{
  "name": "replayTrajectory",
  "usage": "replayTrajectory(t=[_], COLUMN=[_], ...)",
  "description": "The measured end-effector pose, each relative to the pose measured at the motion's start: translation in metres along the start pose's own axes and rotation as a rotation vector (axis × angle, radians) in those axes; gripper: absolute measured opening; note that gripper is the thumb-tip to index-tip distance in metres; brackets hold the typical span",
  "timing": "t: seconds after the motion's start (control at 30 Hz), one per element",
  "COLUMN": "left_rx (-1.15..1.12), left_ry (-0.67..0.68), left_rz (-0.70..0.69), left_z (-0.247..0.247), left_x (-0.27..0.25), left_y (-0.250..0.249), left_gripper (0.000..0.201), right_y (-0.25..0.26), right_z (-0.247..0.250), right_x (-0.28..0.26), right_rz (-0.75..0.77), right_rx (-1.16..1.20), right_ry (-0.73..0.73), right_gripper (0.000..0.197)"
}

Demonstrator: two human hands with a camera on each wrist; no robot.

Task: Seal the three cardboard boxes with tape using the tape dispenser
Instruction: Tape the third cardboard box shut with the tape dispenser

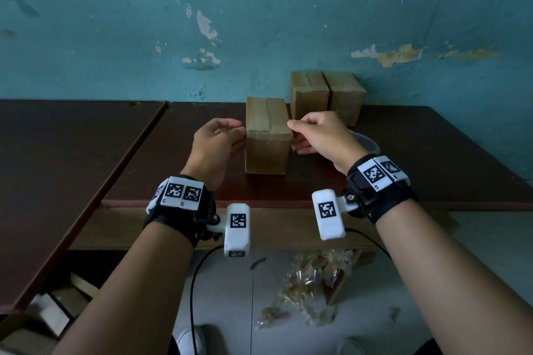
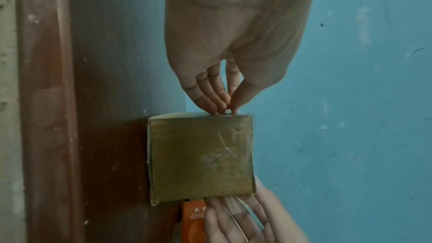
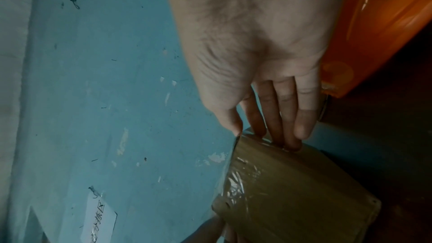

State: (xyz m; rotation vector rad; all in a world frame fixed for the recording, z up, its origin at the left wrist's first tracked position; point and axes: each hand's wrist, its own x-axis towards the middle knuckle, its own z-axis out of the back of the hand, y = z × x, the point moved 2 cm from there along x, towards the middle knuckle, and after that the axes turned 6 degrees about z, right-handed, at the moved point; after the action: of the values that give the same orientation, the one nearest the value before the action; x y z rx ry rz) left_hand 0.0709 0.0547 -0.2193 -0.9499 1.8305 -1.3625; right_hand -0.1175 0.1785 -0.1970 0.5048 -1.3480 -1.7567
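Front cardboard box (image 1: 266, 135) upright on dark wooden table (image 1: 432, 153), taped along top seam. Left hand (image 1: 215, 144) and right hand (image 1: 320, 135) flanking it, fingertips straight, pressing its side walls. Two more boxes (image 1: 327, 96) behind. Orange tape dispenser (image 3: 378, 34) beside right hand. Likely smoothing tape ends; next, probably setting this box aside.

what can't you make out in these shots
- Tape dispenser: head view, hidden behind the right hand; left wrist view, cut by the bottom edge; right wrist view, partly behind the palm.
- Near box: its far face is hidden from all views.
- Two back boxes: lower parts are blocked by the near box and right hand.
- Left hand: fingertip contact is unclear in the head view.
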Motion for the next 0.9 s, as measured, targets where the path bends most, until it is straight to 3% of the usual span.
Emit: replayTrajectory(t=[0.13,0.33,0.47,0.67,0.9], left_rx=[0.077,0.116,0.173,0.214,0.25], left_ry=[-0.029,-0.002,0.051,0.148,0.163], left_rz=[-0.02,-0.165,-0.21,-0.177,-0.176], left_z=[0.002,0.004,0.005,0.008,0.014], left_x=[0.001,-0.002,-0.006,-0.011,-0.005], left_y=[0.004,-0.005,-0.006,-0.008,-0.005], left_gripper=[0.012,0.02,0.023,0.032,0.036], right_y=[-0.003,0.004,0.004,-0.006,-0.012], right_z=[0.0,0.007,0.009,0.015,0.016], right_x=[-0.002,-0.006,-0.009,-0.01,-0.011], right_rz=[-0.022,0.044,0.163,0.187,0.2], right_rx=[0.083,0.14,0.076,0.093,0.145], right_ry=[0.003,0.063,0.134,0.192,0.194], right_gripper=[0.038,0.016,0.033,0.047,0.05])
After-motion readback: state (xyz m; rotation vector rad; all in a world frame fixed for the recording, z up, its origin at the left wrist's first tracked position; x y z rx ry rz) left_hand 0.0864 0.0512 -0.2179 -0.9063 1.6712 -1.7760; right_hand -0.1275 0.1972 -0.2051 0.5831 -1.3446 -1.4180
